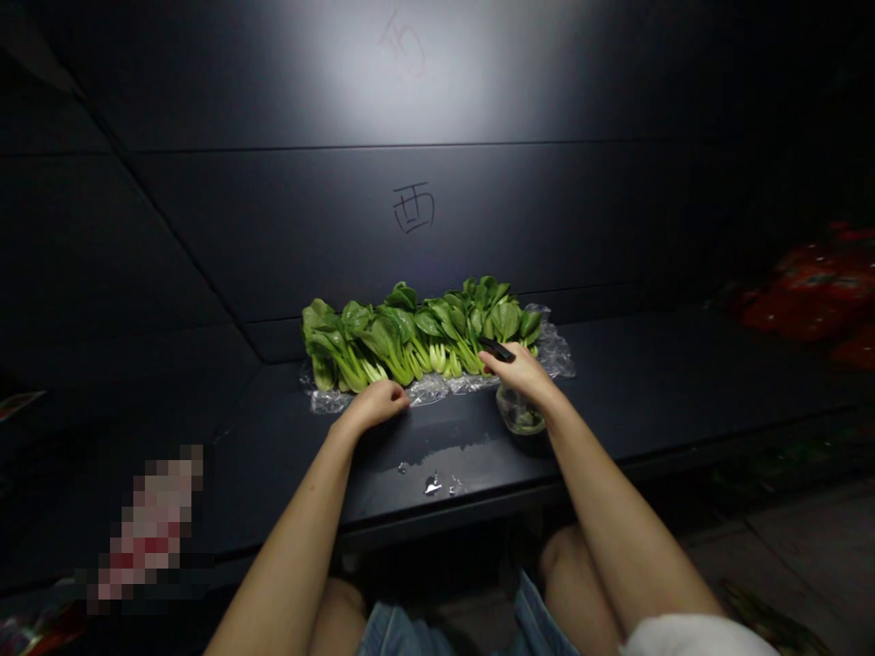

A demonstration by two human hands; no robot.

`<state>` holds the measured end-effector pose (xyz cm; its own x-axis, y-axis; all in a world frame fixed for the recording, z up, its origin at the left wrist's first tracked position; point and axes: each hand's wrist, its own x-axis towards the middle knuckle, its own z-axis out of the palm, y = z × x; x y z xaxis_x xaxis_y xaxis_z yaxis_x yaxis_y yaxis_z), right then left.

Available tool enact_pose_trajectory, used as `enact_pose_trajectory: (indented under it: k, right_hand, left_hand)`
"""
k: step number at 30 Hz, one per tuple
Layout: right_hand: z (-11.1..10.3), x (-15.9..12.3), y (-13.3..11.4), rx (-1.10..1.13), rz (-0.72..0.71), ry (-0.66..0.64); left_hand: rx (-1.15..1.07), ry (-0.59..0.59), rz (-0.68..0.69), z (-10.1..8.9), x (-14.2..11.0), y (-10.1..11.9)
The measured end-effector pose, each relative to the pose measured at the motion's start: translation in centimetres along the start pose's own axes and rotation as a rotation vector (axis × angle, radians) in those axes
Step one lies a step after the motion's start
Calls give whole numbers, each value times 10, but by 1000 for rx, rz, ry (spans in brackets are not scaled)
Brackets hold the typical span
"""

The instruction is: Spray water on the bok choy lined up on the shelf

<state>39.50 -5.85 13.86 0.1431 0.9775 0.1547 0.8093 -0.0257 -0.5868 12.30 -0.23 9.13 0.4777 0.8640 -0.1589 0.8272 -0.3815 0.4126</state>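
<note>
A row of leafy green bok choy (pixel 393 342) lies on crumpled clear plastic film (pixel 437 390) on a dark shelf. My left hand (pixel 375 405) is at the film's front edge, below the bok choy, with its fingers curled in. Whether it pinches the film is hidden. Wrapped in my right hand (pixel 523 372) is a spray bottle with a black trigger head (pixel 497 350). Its clear body (pixel 520 415) shows beneath the hand, in front of the right end of the row. The head points left over the stems.
Spilled water (pixel 434 486) wets the dark shelf (pixel 451 428) near its front edge. Behind stands a dark panel (pixel 328 228) with a handwritten character. Shiny red bagged goods (pixel 813 292) sit at the far right. A blurred-out patch (pixel 150 528) is at the lower left.
</note>
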Motion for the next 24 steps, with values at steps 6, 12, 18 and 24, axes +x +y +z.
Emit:
enact_pose_trajectory:
  k: [6, 12, 18, 24]
  right_hand:
    - [12, 4, 5, 25, -74, 21]
    - [18, 10, 0, 37, 18, 49]
    - [18, 8, -4, 23, 5, 38]
    - [28, 10, -1, 81, -100, 64]
  left_hand:
    - [-11, 86, 37, 8, 3, 0]
    - [11, 205, 93, 17, 9, 1]
    - [7, 207, 101, 19, 12, 0]
    - [-49, 187, 98, 17, 9, -1]
